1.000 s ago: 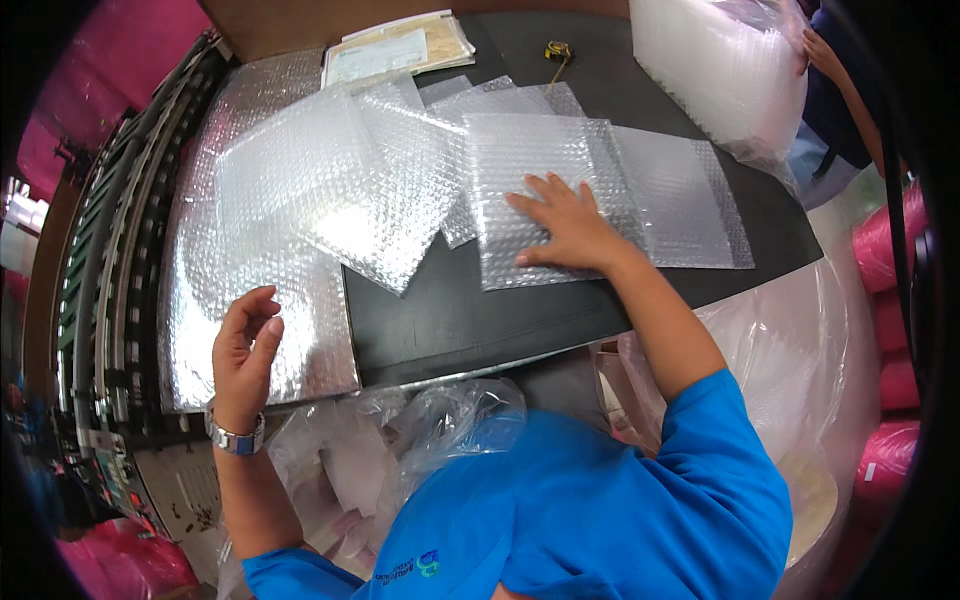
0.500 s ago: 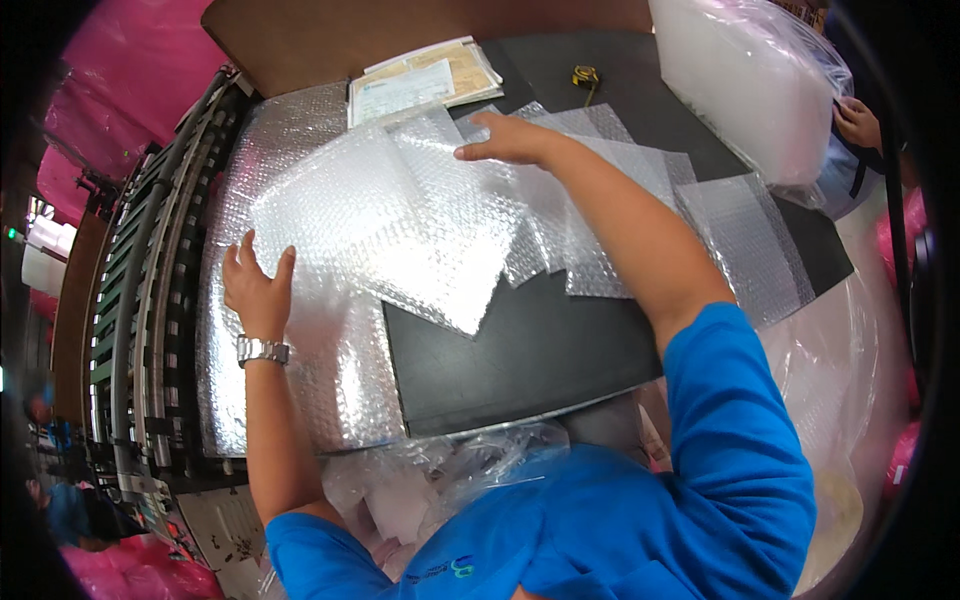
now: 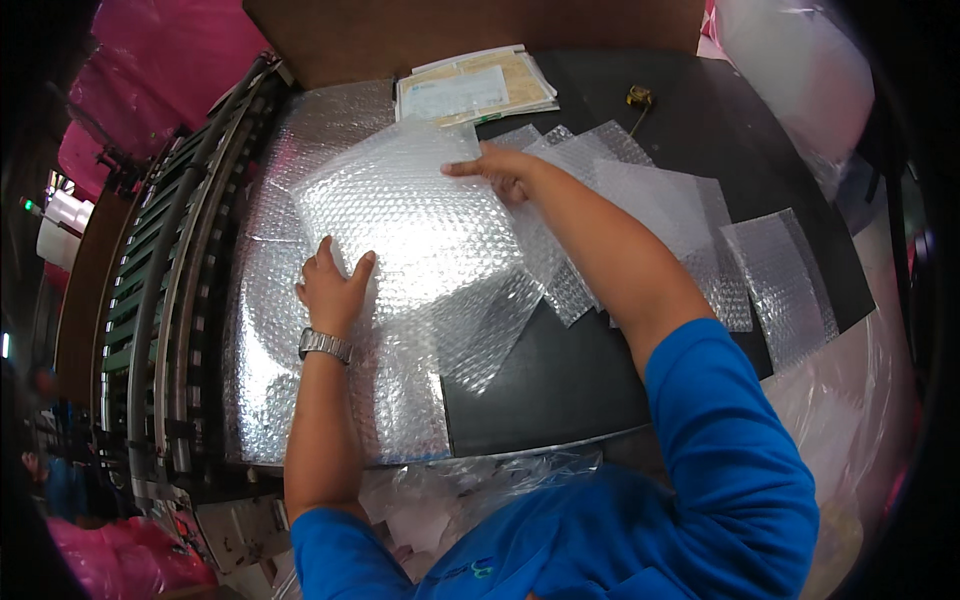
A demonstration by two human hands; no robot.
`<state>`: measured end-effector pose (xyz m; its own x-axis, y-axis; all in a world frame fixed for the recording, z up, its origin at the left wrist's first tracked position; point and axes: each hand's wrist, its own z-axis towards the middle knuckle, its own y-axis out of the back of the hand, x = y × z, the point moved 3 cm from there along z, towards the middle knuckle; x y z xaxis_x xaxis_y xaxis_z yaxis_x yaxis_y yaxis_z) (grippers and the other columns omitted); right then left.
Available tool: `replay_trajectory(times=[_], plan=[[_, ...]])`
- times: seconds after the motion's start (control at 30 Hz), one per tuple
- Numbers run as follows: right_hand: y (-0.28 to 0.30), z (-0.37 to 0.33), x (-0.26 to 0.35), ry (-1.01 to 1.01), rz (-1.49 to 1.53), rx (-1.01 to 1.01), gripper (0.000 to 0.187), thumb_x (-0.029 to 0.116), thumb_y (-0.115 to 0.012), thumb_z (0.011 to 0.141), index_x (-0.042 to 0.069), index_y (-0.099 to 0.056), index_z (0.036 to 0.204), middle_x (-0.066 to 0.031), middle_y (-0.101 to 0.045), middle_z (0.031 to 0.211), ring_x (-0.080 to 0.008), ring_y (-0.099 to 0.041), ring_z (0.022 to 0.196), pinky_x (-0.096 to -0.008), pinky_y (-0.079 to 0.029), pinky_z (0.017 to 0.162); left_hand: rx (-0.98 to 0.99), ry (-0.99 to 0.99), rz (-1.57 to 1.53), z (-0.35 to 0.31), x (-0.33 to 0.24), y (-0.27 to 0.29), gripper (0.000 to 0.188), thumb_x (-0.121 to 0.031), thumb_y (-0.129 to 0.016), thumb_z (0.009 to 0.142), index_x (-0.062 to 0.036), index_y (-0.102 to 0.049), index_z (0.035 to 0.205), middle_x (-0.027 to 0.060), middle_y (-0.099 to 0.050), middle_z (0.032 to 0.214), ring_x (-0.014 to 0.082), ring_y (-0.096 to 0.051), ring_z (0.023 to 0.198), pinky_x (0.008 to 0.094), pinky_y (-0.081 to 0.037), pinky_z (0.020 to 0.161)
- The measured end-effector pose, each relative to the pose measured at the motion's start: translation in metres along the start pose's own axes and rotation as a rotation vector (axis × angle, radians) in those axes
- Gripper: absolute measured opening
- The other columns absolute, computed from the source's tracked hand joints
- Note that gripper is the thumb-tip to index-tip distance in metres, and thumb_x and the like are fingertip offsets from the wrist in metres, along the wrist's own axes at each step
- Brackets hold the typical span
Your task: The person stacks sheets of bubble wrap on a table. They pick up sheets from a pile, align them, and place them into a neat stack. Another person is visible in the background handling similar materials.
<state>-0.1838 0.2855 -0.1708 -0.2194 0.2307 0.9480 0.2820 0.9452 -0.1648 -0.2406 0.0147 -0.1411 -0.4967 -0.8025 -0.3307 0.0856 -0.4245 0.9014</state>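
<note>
Several clear bubble-wrap sheets overlap on the dark table. Near the left edge of the uppermost bubble-wrap sheet [image 3: 400, 225], my left hand [image 3: 335, 290] lies open, thumb and fingers spread, a metal watch on its wrist. My right hand [image 3: 500, 172] is at that sheet's upper right edge, one digit stretched over it and the others curled at the edge, seemingly pinching it; the exact grip is partly hidden. Beneath, a tilted bubble-wrap sheet [image 3: 485, 345] sticks out toward me. More bubble-wrap sheets [image 3: 660, 205] fan out to the right, under and beyond my right forearm.
A wide bubble-wrap length [image 3: 400, 420] covers the table's left side, beside a roller machine [image 3: 165, 270]. Papers [image 3: 460, 95] and a yellow tape measure [image 3: 638, 96] lie at the back, before a brown board [image 3: 450, 25]. A large plastic-wrapped bundle [image 3: 800, 85] stands far right.
My right hand has shifted onto the edge of the uppermost sheet, its fingers curling in. That sheet has turned and now covers more of those below. My left hand has moved right, onto its left edge.
</note>
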Motion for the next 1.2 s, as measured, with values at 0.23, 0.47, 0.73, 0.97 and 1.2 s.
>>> replay_trajectory(times=[0.23,0.47,0.73,0.97,1.2], plan=[[-0.017,-0.089,0.012,0.502,0.088,-0.114,0.092,0.005,-0.071,0.059,0.007,-0.016,0.133,-0.0157,-0.037,0.125,-0.0282,-0.038,0.116,-0.0388,-0.033,0.095,-0.153,-0.030,-0.890,-0.008,-0.006,0.020,0.082,-0.029,-0.066,0.073,-0.0085,-0.016,0.135,0.0222,-0.022,0.134,0.0341,-0.025,0.124,0.0407,-0.023,0.101],[0.002,-0.216,0.008,0.737,-0.002,-0.191,0.107,0.015,-0.079,0.051,0.006,-0.013,0.135,-0.0128,-0.033,0.129,-0.0252,-0.032,0.119,-0.0352,-0.029,0.099,-0.193,-0.530,-1.045,-0.071,-0.034,0.072,0.112,-0.055,-0.071,0.057,-0.0054,-0.008,0.136,0.0166,-0.022,0.134,0.0262,-0.026,0.123,0.0388,-0.025,0.100],[0.026,-0.264,-0.040,0.561,-0.042,-0.198,0.101,0.016,-0.078,0.051,0.003,-0.021,0.133,-0.0132,-0.036,0.127,-0.0251,-0.032,0.120,-0.0343,-0.025,0.100,-0.127,-0.288,-1.264,-0.144,-0.054,0.035,0.115,-0.044,-0.078,0.053,-0.0088,-0.008,0.136,0.0158,-0.024,0.133,0.0264,-0.026,0.122,0.0396,-0.027,0.099],[0.009,-0.300,-0.008,0.786,0.134,-0.242,0.086,0.015,-0.078,0.052,0.001,-0.033,0.124,-0.0091,-0.047,0.115,-0.0212,-0.044,0.108,-0.0336,-0.035,0.091,-0.496,-0.527,-1.424,-0.126,-0.059,0.091,0.105,-0.069,-0.055,0.063,-0.0145,-0.003,0.136,0.0176,-0.019,0.136,0.0320,-0.026,0.122,0.0426,-0.030,0.099],[0.051,-0.285,-0.067,0.591,-0.061,-0.191,0.097,0.023,-0.082,0.046,0.001,-0.033,0.126,-0.0089,-0.046,0.119,-0.0214,-0.043,0.112,-0.0347,-0.032,0.096,0.206,-0.128,-1.158,-0.135,-0.014,-0.014,0.114,-0.084,-0.036,0.055,-0.0081,-0.010,0.136,0.0165,-0.024,0.135,0.0308,-0.027,0.122,0.0439,-0.029,0.098]])
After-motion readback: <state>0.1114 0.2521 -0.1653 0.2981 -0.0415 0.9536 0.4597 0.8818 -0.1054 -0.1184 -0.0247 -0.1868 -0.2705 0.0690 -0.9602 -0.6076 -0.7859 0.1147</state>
